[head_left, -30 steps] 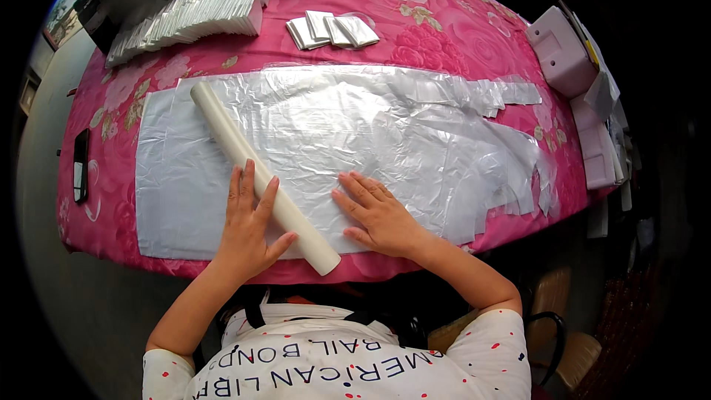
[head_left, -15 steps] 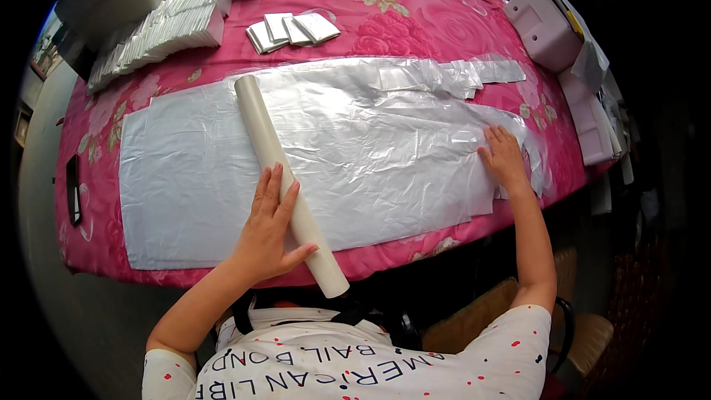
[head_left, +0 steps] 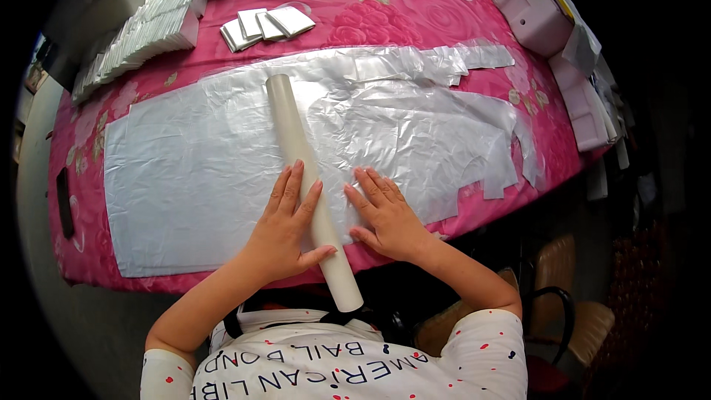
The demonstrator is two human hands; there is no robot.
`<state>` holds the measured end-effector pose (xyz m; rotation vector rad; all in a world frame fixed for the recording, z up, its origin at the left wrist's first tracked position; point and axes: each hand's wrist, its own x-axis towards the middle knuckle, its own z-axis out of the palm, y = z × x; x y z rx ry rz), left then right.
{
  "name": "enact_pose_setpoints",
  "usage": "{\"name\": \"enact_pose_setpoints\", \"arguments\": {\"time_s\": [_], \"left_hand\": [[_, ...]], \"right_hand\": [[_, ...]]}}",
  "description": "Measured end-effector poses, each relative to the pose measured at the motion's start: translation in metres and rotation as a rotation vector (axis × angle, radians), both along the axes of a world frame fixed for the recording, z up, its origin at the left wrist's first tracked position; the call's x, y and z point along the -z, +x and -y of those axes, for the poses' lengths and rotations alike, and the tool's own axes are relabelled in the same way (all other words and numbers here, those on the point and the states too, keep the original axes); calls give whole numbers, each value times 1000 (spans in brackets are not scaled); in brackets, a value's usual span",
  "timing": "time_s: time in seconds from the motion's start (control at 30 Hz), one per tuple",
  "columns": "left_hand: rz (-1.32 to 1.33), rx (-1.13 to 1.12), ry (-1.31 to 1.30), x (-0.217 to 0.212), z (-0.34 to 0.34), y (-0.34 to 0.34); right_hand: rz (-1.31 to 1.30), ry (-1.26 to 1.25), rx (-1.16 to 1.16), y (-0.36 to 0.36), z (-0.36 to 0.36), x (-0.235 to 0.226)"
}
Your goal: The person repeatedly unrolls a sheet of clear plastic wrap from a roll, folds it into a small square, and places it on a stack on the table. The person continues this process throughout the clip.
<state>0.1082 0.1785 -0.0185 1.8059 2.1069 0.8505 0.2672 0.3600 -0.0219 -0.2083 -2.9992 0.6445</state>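
A long off-white tube [head_left: 317,211] lies slantwise across a stack of thin, wrinkled, translucent plastic sheets [head_left: 178,185]. Its near end sticks out past the table's front edge. My left hand [head_left: 287,226] rests on the tube's left side with fingers spread, nothing grasped. Just right of the tube, my right hand [head_left: 386,215] lies flat on the plastic, fingers stretched out and apart from the tube. Toward the right, the sheets end in uneven, ragged edges.
A pink floral cloth covers the table [head_left: 415,22]. Several folded silvery packets [head_left: 268,26] lie behind the sheets, with long rows of white packets [head_left: 152,30] at back left. A dark phone-like object [head_left: 65,204] is at left. Pale foam boxes [head_left: 533,15] stand at right, chairs [head_left: 555,267] near front right.
My right hand has come left from the sheets' right end to beside the tube. The tube has shifted slightly right, with my left hand still on it.
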Motion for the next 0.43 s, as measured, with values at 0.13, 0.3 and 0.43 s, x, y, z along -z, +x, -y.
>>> {"name": "enact_pose_setpoints", "arguments": {"time_s": [0.13, 0.3, 0.43], "left_hand": [[-47, 32, -43, -9, -8, 7], [-86, 17, -57, -11, -13, 12], [-99, 19, -48, -10, -16, 13]], "right_hand": [[-11, 179, 124, 14, -32, 5], [-19, 265, 316, 64, -121, 9], [39, 297, 517, 109, -194, 24]]}}
